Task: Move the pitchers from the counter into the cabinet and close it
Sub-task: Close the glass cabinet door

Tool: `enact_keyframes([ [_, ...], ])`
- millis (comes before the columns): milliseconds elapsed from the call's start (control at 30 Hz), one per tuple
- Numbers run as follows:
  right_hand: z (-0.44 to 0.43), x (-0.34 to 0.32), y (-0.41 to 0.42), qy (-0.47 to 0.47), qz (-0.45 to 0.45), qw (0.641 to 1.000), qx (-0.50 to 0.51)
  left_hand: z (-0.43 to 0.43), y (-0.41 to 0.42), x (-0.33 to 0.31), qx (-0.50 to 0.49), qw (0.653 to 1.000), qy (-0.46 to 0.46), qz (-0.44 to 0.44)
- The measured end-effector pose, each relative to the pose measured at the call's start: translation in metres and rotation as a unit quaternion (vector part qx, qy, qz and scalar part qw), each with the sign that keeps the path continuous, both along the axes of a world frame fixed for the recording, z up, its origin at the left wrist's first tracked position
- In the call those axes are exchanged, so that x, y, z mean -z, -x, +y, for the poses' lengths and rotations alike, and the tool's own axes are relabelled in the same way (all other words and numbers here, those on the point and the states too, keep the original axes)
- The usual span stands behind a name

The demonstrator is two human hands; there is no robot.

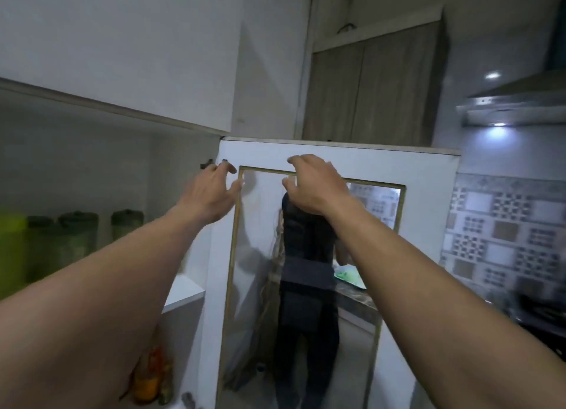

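Observation:
A white cabinet door (428, 176) with a gold-framed glass pane stands open in front of me. My left hand (211, 194) is raised near its hinge-side edge, fingers spread and holding nothing. My right hand (315, 185) hovers at the pane's top frame, fingers curled and apart, also holding nothing. Inside the open cabinet on the left, several green lidded pitchers (79, 234) stand on the upper shelf (183, 292), blurred. The counter is out of sight.
The glass reflects a person in dark clothes. Orange bottles (150, 375) sit on a lower shelf at bottom left. A steel range hood (514, 108) with a lit lamp hangs at right above patterned wall tiles (505, 234). Wooden upper cabinets (373, 84) are behind the door.

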State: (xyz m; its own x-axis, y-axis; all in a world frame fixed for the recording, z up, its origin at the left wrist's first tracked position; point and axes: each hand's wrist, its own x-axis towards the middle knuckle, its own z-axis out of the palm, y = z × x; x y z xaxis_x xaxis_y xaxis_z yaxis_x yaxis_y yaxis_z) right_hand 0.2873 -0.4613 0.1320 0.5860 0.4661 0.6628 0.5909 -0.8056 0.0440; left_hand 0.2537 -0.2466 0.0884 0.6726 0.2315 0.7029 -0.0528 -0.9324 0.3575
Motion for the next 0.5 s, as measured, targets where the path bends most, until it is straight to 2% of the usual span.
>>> enact_keyframes([
  [233, -0.127, -0.025, -0.03, -0.009, -0.09, 0.989, 0.116, -0.117, -0.072, -0.036, 0.101, 0.994, -0.024, -0.023],
  [500, -0.217, -0.04, -0.069, -0.024, -0.05, 0.982, 0.179, -0.211, -0.124, -0.08, 0.145, 0.978, -0.113, -0.096],
])
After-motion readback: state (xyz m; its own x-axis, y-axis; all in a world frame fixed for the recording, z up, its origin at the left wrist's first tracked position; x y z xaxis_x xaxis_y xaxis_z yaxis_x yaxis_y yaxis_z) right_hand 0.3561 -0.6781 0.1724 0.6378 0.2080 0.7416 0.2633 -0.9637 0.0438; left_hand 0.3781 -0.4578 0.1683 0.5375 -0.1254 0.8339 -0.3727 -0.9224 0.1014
